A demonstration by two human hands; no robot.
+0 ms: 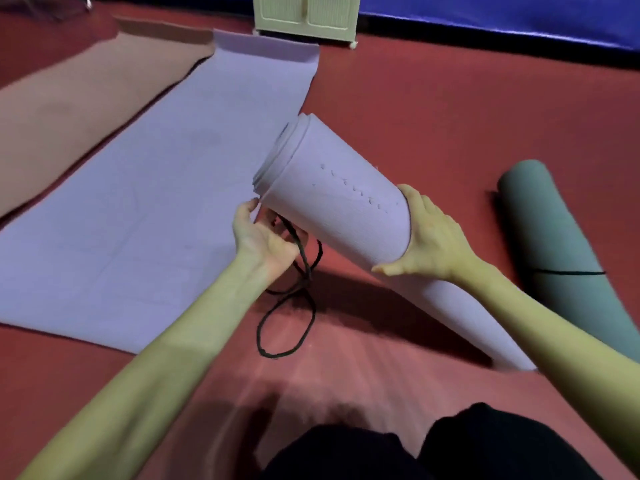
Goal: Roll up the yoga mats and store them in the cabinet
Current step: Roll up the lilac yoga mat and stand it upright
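Left hand, frame centre, pinches black cord; right hand curls round rolled purple mat, raised end tilted off red floor. Advice: slip loop over that end, keep roll tight. Cabinet top centre.

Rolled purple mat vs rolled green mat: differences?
The rolled purple mat is tilted up off the floor, gripped by the right hand; the rolled green mat lies flat, untouched. A black cord already circles the green mat; the purple mat's cord hangs loose from the left hand. Both are rolled.
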